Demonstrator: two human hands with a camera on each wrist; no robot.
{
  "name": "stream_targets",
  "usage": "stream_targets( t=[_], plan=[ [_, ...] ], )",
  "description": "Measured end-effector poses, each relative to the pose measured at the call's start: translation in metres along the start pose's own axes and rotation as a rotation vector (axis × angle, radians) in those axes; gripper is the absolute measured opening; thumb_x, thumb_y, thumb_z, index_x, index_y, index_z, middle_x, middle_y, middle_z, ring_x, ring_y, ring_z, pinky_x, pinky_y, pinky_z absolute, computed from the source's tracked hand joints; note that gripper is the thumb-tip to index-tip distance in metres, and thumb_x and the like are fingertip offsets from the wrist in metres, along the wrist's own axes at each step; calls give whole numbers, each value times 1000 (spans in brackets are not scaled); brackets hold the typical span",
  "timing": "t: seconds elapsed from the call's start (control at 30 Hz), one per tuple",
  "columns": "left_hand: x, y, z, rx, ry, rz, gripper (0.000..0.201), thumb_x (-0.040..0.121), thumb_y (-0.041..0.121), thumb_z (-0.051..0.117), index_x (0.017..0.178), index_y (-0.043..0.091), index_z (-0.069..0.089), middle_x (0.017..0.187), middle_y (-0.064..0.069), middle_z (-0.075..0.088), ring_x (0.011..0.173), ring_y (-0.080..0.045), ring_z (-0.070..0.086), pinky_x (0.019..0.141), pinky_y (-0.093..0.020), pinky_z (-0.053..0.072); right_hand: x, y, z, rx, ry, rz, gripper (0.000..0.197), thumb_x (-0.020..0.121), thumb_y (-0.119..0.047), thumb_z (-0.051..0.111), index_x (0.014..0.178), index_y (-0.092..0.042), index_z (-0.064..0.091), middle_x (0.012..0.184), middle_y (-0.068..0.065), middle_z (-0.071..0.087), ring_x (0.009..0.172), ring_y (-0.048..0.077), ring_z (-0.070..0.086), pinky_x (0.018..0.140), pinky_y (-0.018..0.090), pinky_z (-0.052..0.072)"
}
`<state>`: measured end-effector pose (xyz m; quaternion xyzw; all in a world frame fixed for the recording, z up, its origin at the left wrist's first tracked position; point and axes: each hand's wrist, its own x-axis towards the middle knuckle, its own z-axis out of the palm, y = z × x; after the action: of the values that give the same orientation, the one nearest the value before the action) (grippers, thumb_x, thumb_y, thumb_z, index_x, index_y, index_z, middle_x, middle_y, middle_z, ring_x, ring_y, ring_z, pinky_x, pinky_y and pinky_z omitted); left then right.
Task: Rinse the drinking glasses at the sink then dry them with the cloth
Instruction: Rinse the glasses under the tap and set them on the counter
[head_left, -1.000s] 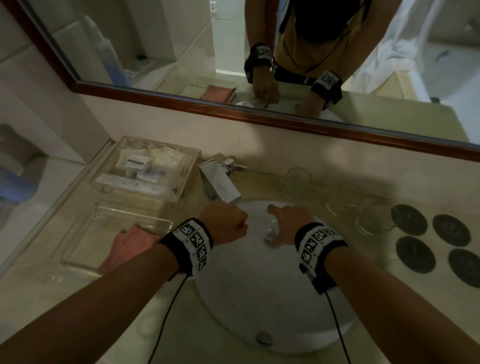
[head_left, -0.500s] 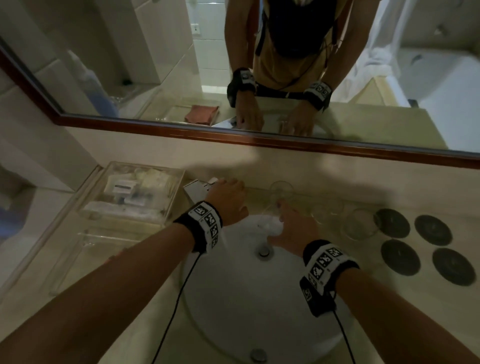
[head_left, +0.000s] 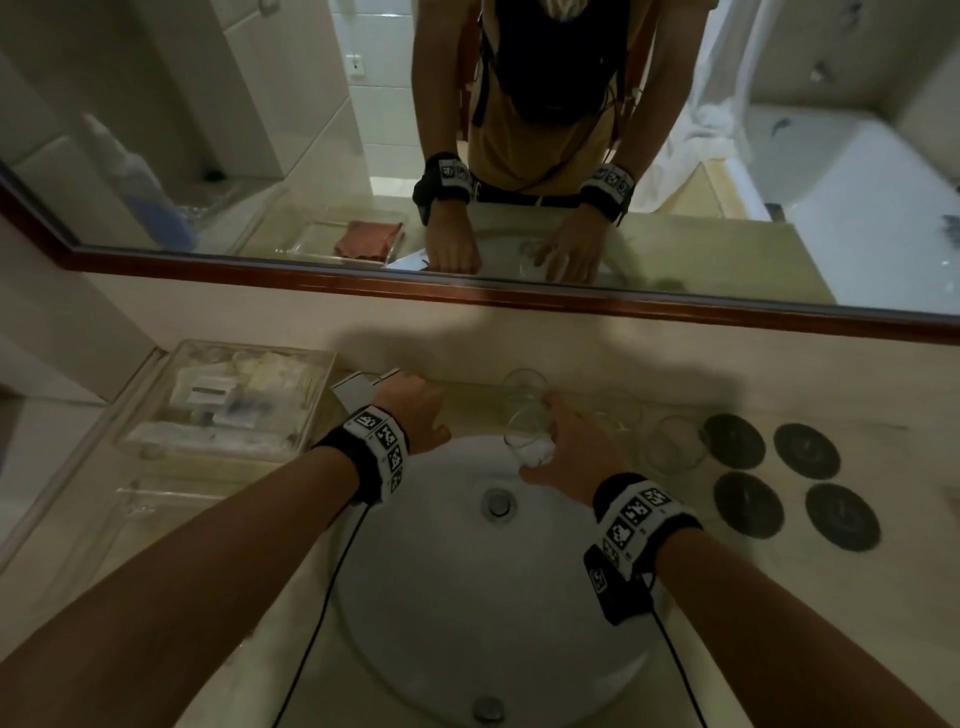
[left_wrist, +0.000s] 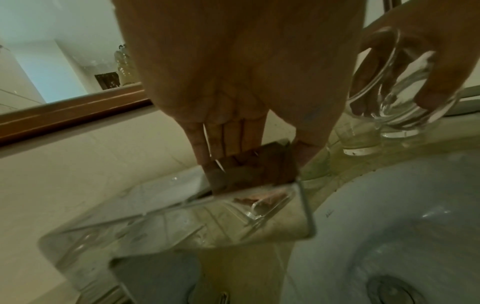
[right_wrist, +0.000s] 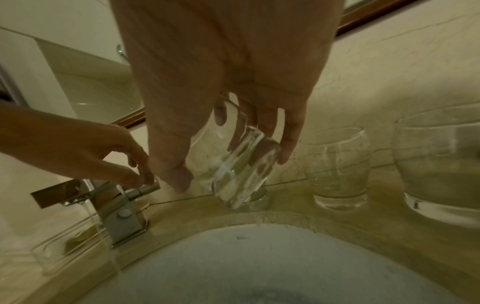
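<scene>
Fingers of the right hand (right_wrist: 228, 115) now grip a rinsed glass (right_wrist: 233, 164), lifted clear; left hand (right_wrist: 103, 156) pinches the tap lever (right_wrist: 145, 188), likely closing it.

No legible text; small mark on sink (right_wrist: 242, 237) rim unreadable.

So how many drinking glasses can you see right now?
4: one glass tilted in the right hand at the sink's back edge, one on the counter behind it, two more standing to its right.
</scene>
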<state>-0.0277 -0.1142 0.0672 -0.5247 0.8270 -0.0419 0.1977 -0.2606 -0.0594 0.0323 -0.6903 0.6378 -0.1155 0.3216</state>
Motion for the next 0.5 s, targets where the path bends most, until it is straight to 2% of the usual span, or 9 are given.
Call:
stream_targets(
  t=[0.07,0.17,0.3,0.4,0.5],
  plan=[
    [-4,3,-6,31,-16,-1,42,88,51,47,96,13,64,100,-6,68,97,-26,62,96,-36,42,-7,2,-3,41,10,0,108,65,-43,85,149,-23,21,125,3,58,112,23,57,92,35,50],
    [-7,14,-18,35,-50,-9,42,89,52,46,101,16,63,105,-3,67,101,-24,62,96,-34,38,-21,9,-9,80,68,0,99,66,-38,86,145,-18,29,120,5,58,109,23,57,86,30,48],
    [-13,45,-33,37,-51,41,43,91,52,42,109,17,60,111,-2,64,106,-23,59,95,-35,35,-40,23,-18,183,109,46,103,66,-34,87,148,-14,28,132,9,52,119,25,54,97,35,47],
    [-18,79,-46,-24,-44,87,46,93,51,41,114,13,59,113,-4,62,105,-25,57,89,-33,37,-53,35,-25,239,149,89,99,65,-29,88,145,-13,32,132,8,51,120,24,53,92,29,45],
    [-19,115,-52,-142,-73,111,49,93,51,42,120,13,56,125,-6,57,115,-26,52,100,-35,34,-68,47,-35,231,183,125,98,65,-32,88,144,-16,33,131,6,53,118,23,53,90,26,43]
  ],
)
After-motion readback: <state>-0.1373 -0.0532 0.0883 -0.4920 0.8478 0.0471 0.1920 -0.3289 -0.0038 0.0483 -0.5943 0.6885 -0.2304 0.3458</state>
